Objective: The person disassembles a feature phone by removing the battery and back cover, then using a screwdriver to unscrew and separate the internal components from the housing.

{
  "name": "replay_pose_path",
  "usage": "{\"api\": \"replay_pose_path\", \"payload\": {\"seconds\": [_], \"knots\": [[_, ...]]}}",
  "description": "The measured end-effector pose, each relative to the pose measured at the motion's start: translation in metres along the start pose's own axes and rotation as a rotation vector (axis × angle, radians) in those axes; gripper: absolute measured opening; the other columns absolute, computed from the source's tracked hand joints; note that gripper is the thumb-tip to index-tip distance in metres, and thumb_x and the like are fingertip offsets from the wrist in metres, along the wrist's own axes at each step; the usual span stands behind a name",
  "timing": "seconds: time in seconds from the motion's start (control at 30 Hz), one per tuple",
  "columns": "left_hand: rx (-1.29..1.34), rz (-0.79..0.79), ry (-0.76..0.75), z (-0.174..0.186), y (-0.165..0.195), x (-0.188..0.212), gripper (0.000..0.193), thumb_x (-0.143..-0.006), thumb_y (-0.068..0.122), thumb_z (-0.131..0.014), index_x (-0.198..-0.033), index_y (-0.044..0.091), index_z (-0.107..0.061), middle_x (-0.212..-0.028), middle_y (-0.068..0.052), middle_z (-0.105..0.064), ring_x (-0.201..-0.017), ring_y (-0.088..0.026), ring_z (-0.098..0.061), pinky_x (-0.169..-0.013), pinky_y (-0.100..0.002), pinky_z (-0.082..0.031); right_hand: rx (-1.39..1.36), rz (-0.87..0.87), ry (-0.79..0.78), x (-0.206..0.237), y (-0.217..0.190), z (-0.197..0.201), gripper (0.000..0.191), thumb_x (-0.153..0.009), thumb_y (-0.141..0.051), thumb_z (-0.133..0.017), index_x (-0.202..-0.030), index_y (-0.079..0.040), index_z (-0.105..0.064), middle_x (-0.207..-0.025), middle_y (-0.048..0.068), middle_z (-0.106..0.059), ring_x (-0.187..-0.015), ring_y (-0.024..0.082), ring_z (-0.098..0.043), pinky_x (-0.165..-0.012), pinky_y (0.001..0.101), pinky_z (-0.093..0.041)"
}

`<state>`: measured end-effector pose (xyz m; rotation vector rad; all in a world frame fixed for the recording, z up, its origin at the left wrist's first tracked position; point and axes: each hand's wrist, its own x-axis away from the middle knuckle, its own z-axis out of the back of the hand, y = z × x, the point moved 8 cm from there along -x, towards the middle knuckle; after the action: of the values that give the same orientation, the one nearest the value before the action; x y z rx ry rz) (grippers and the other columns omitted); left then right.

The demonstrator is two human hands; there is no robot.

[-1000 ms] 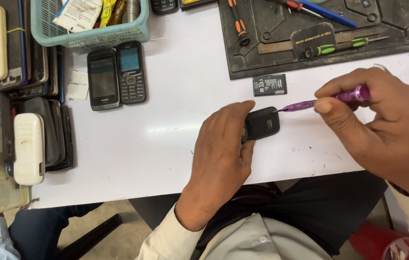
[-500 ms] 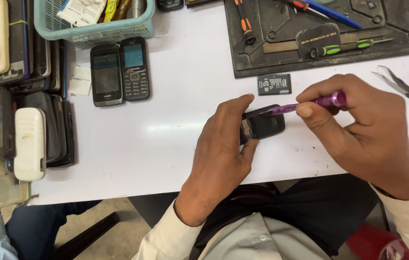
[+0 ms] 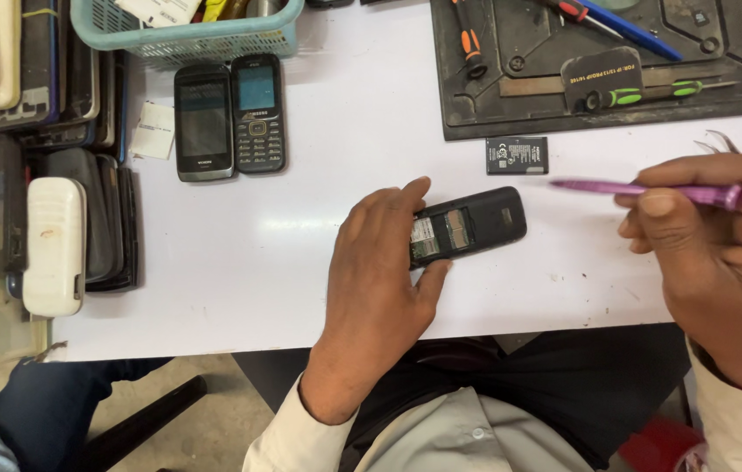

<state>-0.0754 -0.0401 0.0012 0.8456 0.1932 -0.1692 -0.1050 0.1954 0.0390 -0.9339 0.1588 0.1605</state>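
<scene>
A small black phone [image 3: 474, 225] lies face down on the white table [image 3: 318, 236], its back cover off and the battery bay exposed. My left hand [image 3: 380, 271] grips its left end between thumb and fingers and holds it flat. My right hand [image 3: 710, 253] holds a purple screwdriver [image 3: 651, 190] to the right of the phone, tip pointing left and clear of it. A loose black battery [image 3: 516, 156] rests on the table just above the phone.
Two black keypad phones [image 3: 229, 118] lie at upper left below a teal basket [image 3: 187, 31]. Stacked phones and a white one [image 3: 55, 245] line the left edge. A dark repair mat [image 3: 607, 65] with screwdrivers sits at upper right.
The screwdriver tip has pulled away from the phone to the right. The phone now lies flat, bay showing, under my left hand.
</scene>
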Motion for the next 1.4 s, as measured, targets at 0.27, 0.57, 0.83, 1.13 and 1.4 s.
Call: {"api": "replay_pose_path", "payload": {"seconds": [0.27, 0.57, 0.83, 1.13, 1.4], "knots": [[0.331, 0.167, -0.008, -0.001, -0.020, 0.010, 0.054, -0.088, -0.005, -0.072, -0.139, 0.007, -0.055, -0.112, -0.011, -0.067, -0.095, -0.020, -0.071, -0.080, -0.032, -0.059, 0.071, 0.128, 0.051, 0.007, 0.044, -0.006, 0.018, -0.111, -0.005, -0.073, -0.117, 0.007, -0.063, -0.102, 0.014, -0.070, -0.088, 0.015, -0.069, -0.081, 0.0225, -0.056], [1.189, 0.445, -0.051, -0.018, -0.035, 0.028, 0.047, -0.087, -0.010, -0.068, -0.131, -0.005, -0.051, -0.109, -0.012, -0.065, -0.097, -0.012, -0.065, -0.077, -0.024, -0.060, 0.424, 0.244, 0.044, 0.013, 0.058, -0.012, 0.010, -0.101, -0.003, -0.082, -0.106, -0.001, -0.073, -0.104, 0.009, -0.069, -0.096, 0.018, -0.057, -0.084, 0.0283, -0.047], [1.187, 0.405, -0.081, -0.012, -0.025, 0.028, 0.049, -0.087, -0.009, -0.070, -0.132, -0.004, -0.051, -0.111, -0.012, -0.066, -0.100, -0.012, -0.065, -0.080, -0.023, -0.059, 0.544, 0.296, 0.052, 0.012, 0.064, -0.021, 0.003, -0.102, -0.004, -0.075, -0.101, -0.007, -0.074, -0.104, 0.002, -0.073, -0.099, 0.018, -0.056, -0.087, 0.0290, -0.048], [1.025, 0.423, -0.062, -0.011, -0.027, 0.018, 0.050, -0.084, -0.005, -0.072, -0.130, -0.001, -0.053, -0.109, -0.009, -0.067, -0.099, -0.011, -0.066, -0.078, -0.022, -0.058, 0.130, 0.204, 0.045, 0.005, 0.044, -0.015, 0.020, -0.102, -0.014, -0.074, -0.116, -0.005, -0.062, -0.124, 0.005, -0.069, -0.117, 0.017, -0.063, -0.108, 0.0281, -0.049], [0.867, 0.369, -0.081, -0.011, -0.009, -0.007, 0.047, -0.084, 0.000, -0.071, -0.128, 0.000, -0.056, -0.109, -0.008, -0.066, -0.096, -0.009, -0.064, -0.071, -0.021, -0.056, 0.247, 0.375, -0.257, 0.015, -0.027, -0.046, 0.077, -0.066, -0.029, -0.084, -0.130, 0.004, -0.058, -0.120, 0.021, -0.066, -0.110, 0.033, -0.065, -0.093, 0.0402, -0.052]]}}
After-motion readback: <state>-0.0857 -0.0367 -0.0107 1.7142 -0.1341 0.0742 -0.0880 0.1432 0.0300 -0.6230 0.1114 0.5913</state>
